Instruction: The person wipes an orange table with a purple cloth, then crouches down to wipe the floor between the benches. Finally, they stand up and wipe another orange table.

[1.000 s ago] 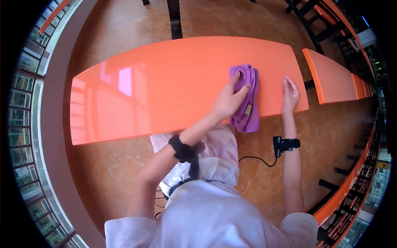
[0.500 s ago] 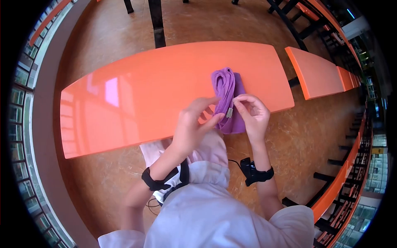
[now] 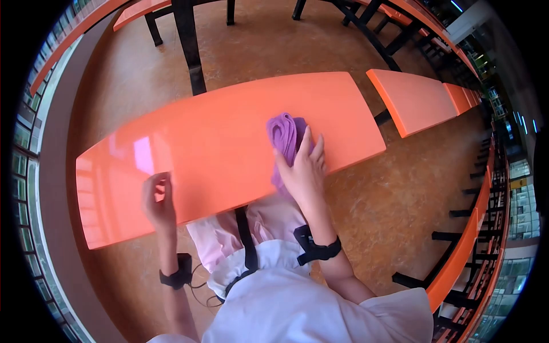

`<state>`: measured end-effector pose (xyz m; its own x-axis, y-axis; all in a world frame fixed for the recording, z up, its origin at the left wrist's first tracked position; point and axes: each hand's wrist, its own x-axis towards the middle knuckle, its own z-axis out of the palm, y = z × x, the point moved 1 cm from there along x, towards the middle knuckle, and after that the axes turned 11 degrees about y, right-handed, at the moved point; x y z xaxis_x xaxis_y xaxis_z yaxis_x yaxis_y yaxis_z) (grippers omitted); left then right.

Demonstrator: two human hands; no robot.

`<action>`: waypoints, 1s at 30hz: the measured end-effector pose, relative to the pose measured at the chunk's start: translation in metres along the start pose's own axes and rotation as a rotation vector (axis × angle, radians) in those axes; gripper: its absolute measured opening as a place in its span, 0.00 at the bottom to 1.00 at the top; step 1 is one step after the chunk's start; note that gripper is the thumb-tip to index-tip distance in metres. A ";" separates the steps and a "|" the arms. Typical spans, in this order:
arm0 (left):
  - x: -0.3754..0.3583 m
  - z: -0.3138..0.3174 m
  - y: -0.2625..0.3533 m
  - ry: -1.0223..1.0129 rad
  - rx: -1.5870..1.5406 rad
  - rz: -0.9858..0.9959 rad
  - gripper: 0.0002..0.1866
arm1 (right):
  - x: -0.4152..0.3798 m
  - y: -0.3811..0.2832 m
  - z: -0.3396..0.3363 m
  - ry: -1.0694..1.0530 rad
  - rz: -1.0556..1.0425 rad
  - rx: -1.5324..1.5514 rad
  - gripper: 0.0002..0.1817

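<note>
A folded purple cloth point(image 3: 283, 132) lies on the right part of the orange table point(image 3: 223, 131), its lower end near the front edge. Over the cloth's right side is my right hand point(image 3: 306, 171), fingers wrapped round it, the thumb on the left and the other fingers on the right. Well to the left, my left hand point(image 3: 159, 200) hovers at the front edge of the table with its fingers curled and drawn together. Whether anything small is between those fingers is too blurred to tell. The metal piece on the cloth is hidden.
An orange bench top point(image 3: 414, 103) stands to the right beyond a gap. Black table legs point(image 3: 189, 46) rise behind the table. Rows of orange seats with black supports point(image 3: 463, 257) run along the right. A low wall with windows point(image 3: 51, 171) is on the left.
My left hand has left the cloth and moved far to the left. My right hand has shifted from the cloth's right edge onto it. The whole view has tilted slightly.
</note>
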<state>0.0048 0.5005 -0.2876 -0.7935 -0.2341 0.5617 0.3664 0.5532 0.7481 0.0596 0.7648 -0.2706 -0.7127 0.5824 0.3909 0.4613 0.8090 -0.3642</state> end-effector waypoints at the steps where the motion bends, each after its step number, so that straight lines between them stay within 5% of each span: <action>1: 0.007 -0.012 -0.019 0.046 0.094 0.015 0.03 | 0.002 0.000 0.013 -0.058 0.043 -0.022 0.42; 4: 0.027 -0.035 -0.063 0.139 0.212 0.028 0.02 | 0.001 -0.001 0.027 -0.020 -0.012 -0.162 0.42; 10: 0.040 -0.055 -0.104 0.210 0.281 -0.045 0.04 | -0.002 0.000 0.026 0.054 -0.171 0.074 0.20; 15: 0.036 -0.052 -0.118 0.279 0.257 -0.097 0.05 | -0.042 -0.065 0.028 -0.185 -0.563 0.345 0.22; 20: 0.035 -0.053 -0.115 0.210 0.310 -0.034 0.05 | -0.090 -0.113 0.049 0.047 -0.908 0.144 0.26; 25: 0.033 -0.056 -0.123 0.149 0.351 -0.013 0.05 | -0.045 -0.048 0.040 -0.038 -0.758 0.031 0.28; 30: 0.035 -0.056 -0.113 0.109 0.411 -0.023 0.05 | 0.067 0.121 0.031 0.136 -0.102 -0.472 0.26</action>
<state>-0.0374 0.3851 -0.3332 -0.7355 -0.3210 0.5966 0.1070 0.8146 0.5701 0.0517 0.8993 -0.3150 -0.7060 0.4781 0.5225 0.6041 0.7916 0.0919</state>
